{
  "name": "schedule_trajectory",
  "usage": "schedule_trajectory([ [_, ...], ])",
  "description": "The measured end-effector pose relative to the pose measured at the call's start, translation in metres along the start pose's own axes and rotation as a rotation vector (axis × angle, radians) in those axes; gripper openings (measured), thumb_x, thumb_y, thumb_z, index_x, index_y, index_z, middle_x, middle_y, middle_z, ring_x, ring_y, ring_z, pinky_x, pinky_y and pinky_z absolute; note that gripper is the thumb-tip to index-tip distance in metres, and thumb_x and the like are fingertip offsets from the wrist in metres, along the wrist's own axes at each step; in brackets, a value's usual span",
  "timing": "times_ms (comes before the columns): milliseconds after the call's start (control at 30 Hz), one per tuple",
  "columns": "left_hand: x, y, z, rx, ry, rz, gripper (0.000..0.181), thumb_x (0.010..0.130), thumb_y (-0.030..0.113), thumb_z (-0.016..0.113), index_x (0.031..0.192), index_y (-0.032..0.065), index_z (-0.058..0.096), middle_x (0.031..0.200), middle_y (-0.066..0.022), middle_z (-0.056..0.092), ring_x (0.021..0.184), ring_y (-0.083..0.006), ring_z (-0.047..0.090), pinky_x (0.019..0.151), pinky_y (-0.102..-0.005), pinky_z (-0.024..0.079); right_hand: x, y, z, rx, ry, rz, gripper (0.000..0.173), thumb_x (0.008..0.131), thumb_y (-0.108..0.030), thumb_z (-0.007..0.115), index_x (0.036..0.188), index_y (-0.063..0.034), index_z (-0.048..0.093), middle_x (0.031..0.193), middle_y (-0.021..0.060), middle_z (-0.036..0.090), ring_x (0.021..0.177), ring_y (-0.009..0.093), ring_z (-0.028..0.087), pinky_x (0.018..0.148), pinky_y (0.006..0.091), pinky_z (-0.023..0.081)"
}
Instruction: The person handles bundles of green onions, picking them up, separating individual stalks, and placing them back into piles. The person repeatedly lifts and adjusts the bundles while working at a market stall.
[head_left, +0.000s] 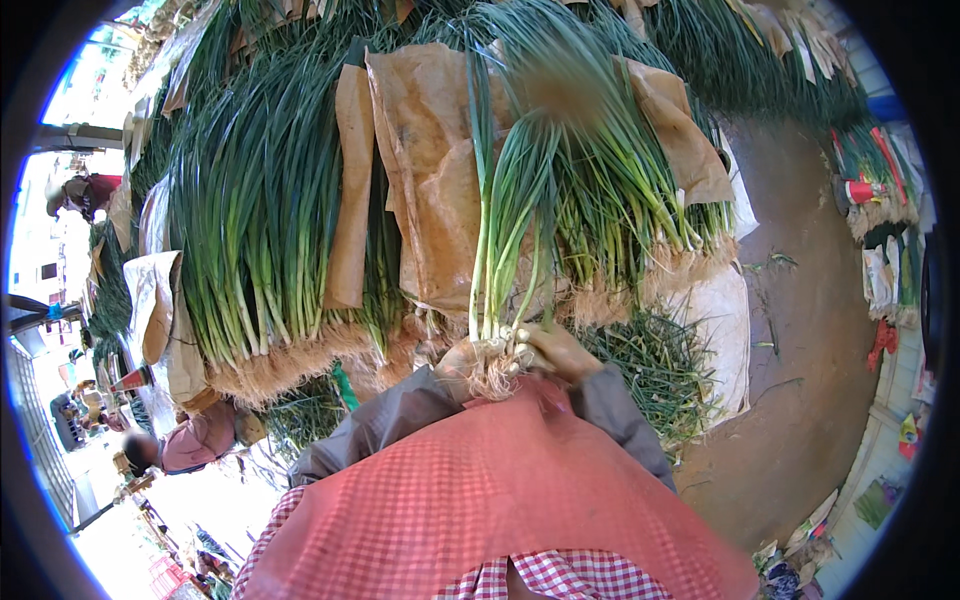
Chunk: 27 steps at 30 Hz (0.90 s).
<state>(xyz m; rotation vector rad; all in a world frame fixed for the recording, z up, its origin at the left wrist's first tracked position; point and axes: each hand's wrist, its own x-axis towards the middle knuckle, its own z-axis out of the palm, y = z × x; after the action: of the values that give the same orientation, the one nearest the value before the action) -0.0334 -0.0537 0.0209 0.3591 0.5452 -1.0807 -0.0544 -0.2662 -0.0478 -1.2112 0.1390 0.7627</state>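
Note:
In front of my red apron, a small bunch of green onions (495, 289) stands with its white bulbs and pale roots toward me and its green leaves pointing away. My left hand (456, 366) is closed around the bulb end from the left. On the other side, my right hand (562, 351) grips the bulbs and lower stalks, its fingertips partly hidden. Behind the bunch lies a creased brown paper sheet (431, 150). Rows of rooted green onions flank it, a thick row (251, 225) on the left and another (607, 195) on the right.
Loose green trimmings (652, 367) lie beside my right arm on a white sack (727, 322). Brown floor (795, 300) extends to the right. At lower left a person (199, 439) is bent low near a folded paper sheet (154, 300). More green onions (750, 60) line the back.

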Motion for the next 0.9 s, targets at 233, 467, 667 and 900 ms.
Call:
schedule_trajectory([
  [233, 0.012, -0.002, 0.0, -0.213, -0.082, -0.184, 0.041, 0.095, 0.022, 0.052, 0.127, -0.0039, 0.054, 0.101, -0.0127, 0.068, 0.081, -0.0225, 0.068, 0.07, -0.035, 0.059, -0.222, 0.13, -0.104, -1.282, -0.22, 0.775, 0.051, 0.086, -0.054, 0.059, 0.087, -0.0036, 0.067, 0.086, 0.0151, 0.067, 0.075, 0.026, 0.066, 0.059, 0.0362, 0.052],
  [467, 0.025, 0.002, -0.002, 0.032, 0.219, -0.232, 0.029, 0.092, 0.008, 0.056, 0.117, -0.0065, 0.059, 0.089, -0.0086, 0.063, 0.076, -0.016, 0.064, 0.066, -0.0279, 0.056, -0.073, -0.062, -0.039, -0.538, 0.502, 0.306, 0.049, 0.092, -0.052, 0.054, 0.082, -0.0042, 0.06, 0.075, 0.0064, 0.058, 0.065, 0.017, 0.06, 0.061, 0.0315, 0.047],
  [667, 0.021, -0.008, 0.0, 0.347, 0.135, -0.027, 0.029, 0.09, 0.013, 0.061, 0.114, -0.0014, 0.062, 0.09, -0.0059, 0.067, 0.071, -0.011, 0.063, 0.061, -0.0237, 0.054, 0.006, -0.063, -0.007, -0.354, 0.379, 0.012, 0.038, 0.089, -0.044, 0.065, 0.09, -0.0059, 0.064, 0.078, 0.003, 0.06, 0.069, 0.012, 0.054, 0.064, 0.0293, 0.046],
  [900, 0.008, -0.009, 0.047, 0.275, 0.229, 0.006, 0.03, 0.087, 0.004, 0.064, 0.116, 0.0007, 0.059, 0.093, -0.0078, 0.067, 0.075, -0.0135, 0.064, 0.062, -0.0253, 0.054, -0.015, -0.048, -0.004, -0.195, 0.569, -0.049, 0.02, 0.092, -0.021, 0.065, 0.084, -0.0024, 0.065, 0.068, -0.0022, 0.055, 0.058, 0.006, 0.05, 0.053, 0.0253, 0.042],
])
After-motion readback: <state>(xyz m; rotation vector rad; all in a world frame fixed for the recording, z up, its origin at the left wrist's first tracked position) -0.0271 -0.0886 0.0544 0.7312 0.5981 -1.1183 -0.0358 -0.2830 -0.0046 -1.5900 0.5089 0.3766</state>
